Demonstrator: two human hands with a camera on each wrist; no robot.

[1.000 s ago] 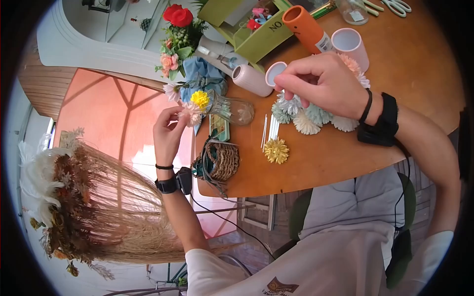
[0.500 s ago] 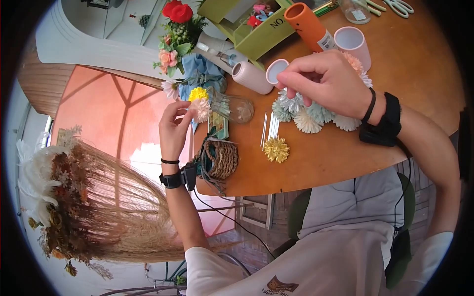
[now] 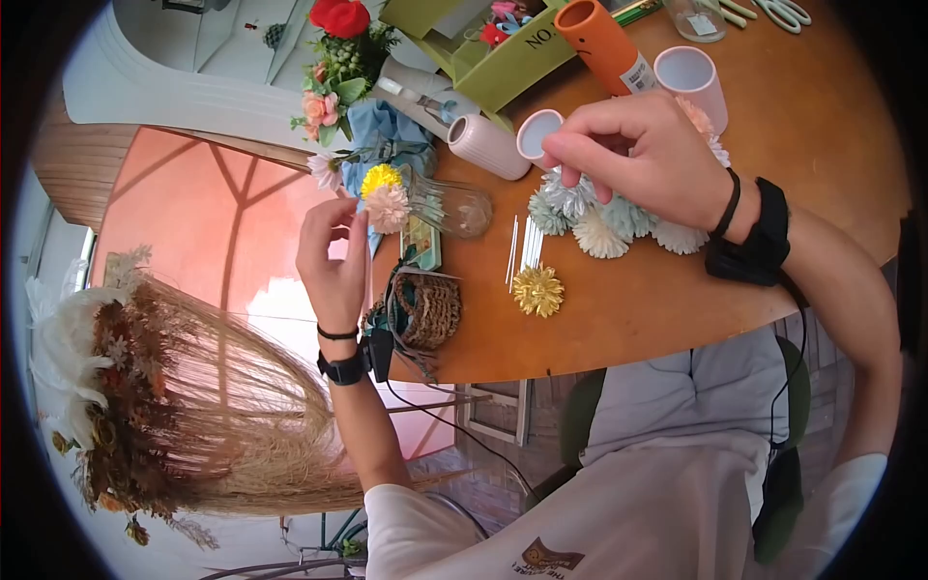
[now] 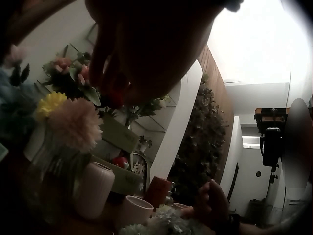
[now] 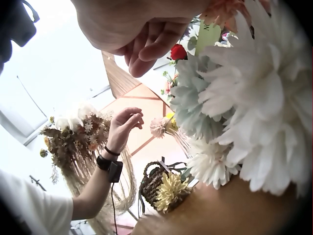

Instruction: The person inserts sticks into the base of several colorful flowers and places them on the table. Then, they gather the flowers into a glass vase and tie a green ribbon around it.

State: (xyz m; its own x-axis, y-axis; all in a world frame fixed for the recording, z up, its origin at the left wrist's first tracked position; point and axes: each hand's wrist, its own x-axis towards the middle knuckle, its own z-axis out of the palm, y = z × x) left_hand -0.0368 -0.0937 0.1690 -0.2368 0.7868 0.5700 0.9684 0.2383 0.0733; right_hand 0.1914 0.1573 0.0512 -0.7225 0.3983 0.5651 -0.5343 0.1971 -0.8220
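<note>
A pale pink flower [image 3: 388, 209] and a yellow flower [image 3: 380, 180] stand in a clear glass vase [image 3: 464, 210]. Just beside the pink bloom is my left hand [image 3: 333, 271], its fingers loosely bent around nothing. The right wrist view shows a gap between that hand [image 5: 126, 128] and the pink bloom [image 5: 158, 127]. My right hand [image 3: 643, 155] hovers, loosely curled and holding nothing, over a cluster of white, mint and silver flowers [image 3: 601, 238]. A gold flower [image 3: 537, 291] lies near several white sticks [image 3: 529, 244].
Beside the glass vase are a woven basket [image 3: 428, 311] and a ribbed pink vase [image 3: 488, 147]. Farther back stand a green box [image 3: 517, 77], an orange cylinder [image 3: 599, 43] and a pink cup [image 3: 692, 75]. Scissors [image 3: 781, 12] lie at the far corner. Dried grasses [image 3: 242, 396] fill the left side.
My left fingers were at the pink flower and have come away from it. The pink bloom has shifted closer to the vase mouth, beside the yellow one. My right hand has barely moved.
</note>
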